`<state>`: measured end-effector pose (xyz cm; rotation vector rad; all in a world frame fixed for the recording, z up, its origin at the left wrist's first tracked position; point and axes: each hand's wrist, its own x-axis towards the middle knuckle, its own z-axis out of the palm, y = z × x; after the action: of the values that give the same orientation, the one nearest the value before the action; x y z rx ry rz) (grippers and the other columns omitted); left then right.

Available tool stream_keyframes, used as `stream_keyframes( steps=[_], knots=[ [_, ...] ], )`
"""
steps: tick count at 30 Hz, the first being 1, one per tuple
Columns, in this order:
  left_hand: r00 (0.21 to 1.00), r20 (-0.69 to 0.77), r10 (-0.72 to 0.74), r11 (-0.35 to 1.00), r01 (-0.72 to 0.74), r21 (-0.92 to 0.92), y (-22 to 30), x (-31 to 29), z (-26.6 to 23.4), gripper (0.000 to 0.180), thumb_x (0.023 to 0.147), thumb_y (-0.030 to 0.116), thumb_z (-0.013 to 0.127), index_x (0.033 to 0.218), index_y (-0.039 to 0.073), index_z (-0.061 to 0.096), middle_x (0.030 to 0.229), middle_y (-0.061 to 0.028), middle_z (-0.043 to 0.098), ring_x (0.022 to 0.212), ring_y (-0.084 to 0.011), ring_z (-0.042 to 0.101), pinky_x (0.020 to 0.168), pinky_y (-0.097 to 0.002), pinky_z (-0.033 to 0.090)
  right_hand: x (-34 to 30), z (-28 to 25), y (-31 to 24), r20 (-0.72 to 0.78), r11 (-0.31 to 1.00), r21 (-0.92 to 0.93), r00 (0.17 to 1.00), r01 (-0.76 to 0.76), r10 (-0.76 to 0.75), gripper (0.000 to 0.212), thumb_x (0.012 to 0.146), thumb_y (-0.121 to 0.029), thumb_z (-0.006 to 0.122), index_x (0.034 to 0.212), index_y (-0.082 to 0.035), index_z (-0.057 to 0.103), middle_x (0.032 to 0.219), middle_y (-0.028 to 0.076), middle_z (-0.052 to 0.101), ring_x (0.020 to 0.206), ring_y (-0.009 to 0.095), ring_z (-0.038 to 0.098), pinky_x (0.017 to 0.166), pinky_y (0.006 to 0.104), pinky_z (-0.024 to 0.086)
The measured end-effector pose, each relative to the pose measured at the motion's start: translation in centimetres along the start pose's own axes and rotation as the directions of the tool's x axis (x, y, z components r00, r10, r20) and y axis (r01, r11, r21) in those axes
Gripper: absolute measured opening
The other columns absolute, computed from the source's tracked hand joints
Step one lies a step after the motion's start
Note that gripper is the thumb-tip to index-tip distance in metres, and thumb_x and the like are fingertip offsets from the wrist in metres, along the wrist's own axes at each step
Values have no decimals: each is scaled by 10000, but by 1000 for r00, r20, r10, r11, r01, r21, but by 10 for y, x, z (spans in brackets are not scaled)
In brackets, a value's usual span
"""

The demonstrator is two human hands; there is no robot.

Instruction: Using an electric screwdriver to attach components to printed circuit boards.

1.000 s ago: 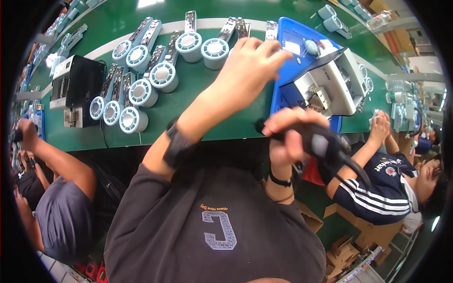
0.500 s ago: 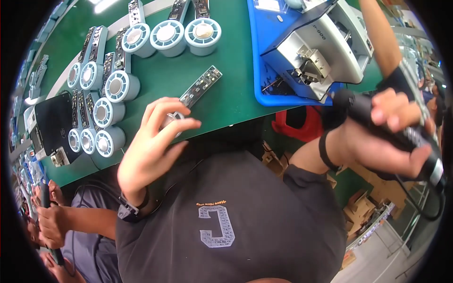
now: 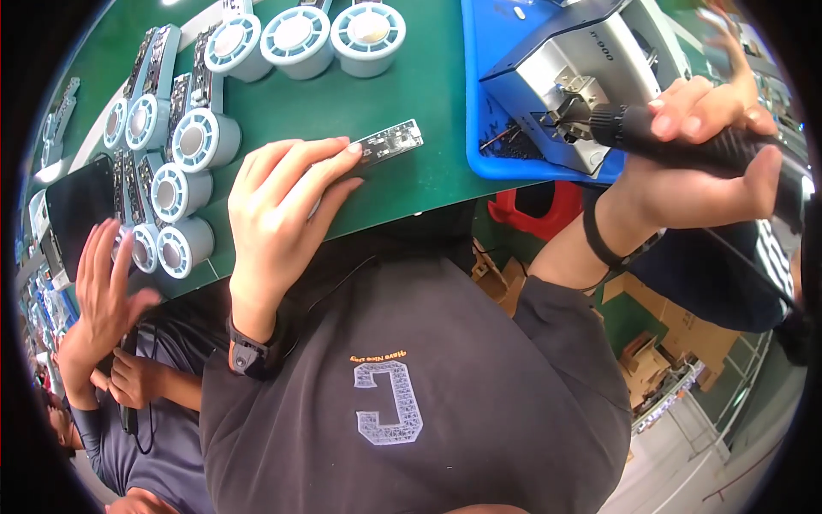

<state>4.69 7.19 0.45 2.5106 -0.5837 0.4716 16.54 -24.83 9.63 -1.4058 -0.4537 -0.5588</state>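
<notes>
My left hand (image 3: 287, 193) is closed on a narrow circuit-board piece (image 3: 391, 142) near the green table's front edge. Its board end sticks out to the right past my fingertips; the other end is hidden under my palm. My right hand (image 3: 698, 158) grips a black electric screwdriver (image 3: 638, 133), held nearly level. The screwdriver's nose is at the metal pickup of a silver-grey screw feeder (image 3: 548, 77); whether the bit touches a screw cannot be made out. The feeder stands in a blue tray (image 3: 473, 103), with small dark screws beside it.
Light-blue round-headed units (image 3: 368, 38) with circuit-board handles stand in groups at the left and back. A black flat device (image 3: 81, 201) lies at the far left. A co-worker's hand (image 3: 103, 283) is raised at the left. A red stool (image 3: 535, 214) and cardboard boxes (image 3: 646, 360) are below the table.
My right hand has brought the screwdriver left to the feeder's pickup. My left hand has closed on the board piece, which is turned flatter. The co-worker at the left has raised a hand.
</notes>
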Motion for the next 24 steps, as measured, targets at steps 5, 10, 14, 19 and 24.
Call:
stream_keyframes(
  steps=[5, 10, 14, 19, 24],
  knots=[
    [999, -35, -39, 998, 37, -48, 13, 3, 9, 301, 773, 200, 909, 1045, 129, 801, 959, 33, 739, 829, -203, 670, 750, -336, 527, -17, 15, -13, 44, 963, 235, 992, -129, 122, 487, 992, -554, 467, 1007, -87, 608, 662, 45, 505, 498, 177, 481, 582, 350, 467],
    [994, -104, -32, 998, 26, -54, 8, 3, 22, 268, 752, 206, 914, 984, 143, 795, 868, 59, 693, 748, -175, 630, 696, -328, 503, -69, 64, -28, -89, 981, 99, 983, 167, -158, 543, 974, -604, 521, 1089, -76, 579, 667, 25, 468, 489, 161, 435, 574, 350, 427],
    [995, -87, -39, 994, 30, -103, 4, -1, 23, 336, 714, 177, 947, 1022, 113, 830, 879, 19, 729, 735, -189, 604, 659, -328, 451, -76, 61, -23, 90, 984, 105, 984, 146, -155, 576, 960, -633, 543, 1130, -84, 579, 662, 21, 451, 477, 162, 411, 541, 358, 397],
    [994, -97, -52, 992, 40, -118, 4, 1, 25, 331, 707, 173, 947, 1011, 112, 832, 869, 21, 725, 723, -183, 592, 654, -326, 443, -76, 62, -12, 82, 996, -4, 993, 90, -89, 594, 957, -644, 551, 1158, -86, 576, 668, 20, 445, 478, 168, 405, 504, 364, 371],
    [992, -107, -62, 991, 48, -126, 2, -3, 28, 335, 692, 178, 950, 999, 113, 833, 867, 23, 725, 717, -174, 590, 648, -320, 434, -73, 55, 0, 211, 995, 15, 972, 103, -103, 607, 954, -648, 564, 1165, -79, 574, 678, 18, 448, 479, 167, 406, 496, 367, 366]
  ],
)
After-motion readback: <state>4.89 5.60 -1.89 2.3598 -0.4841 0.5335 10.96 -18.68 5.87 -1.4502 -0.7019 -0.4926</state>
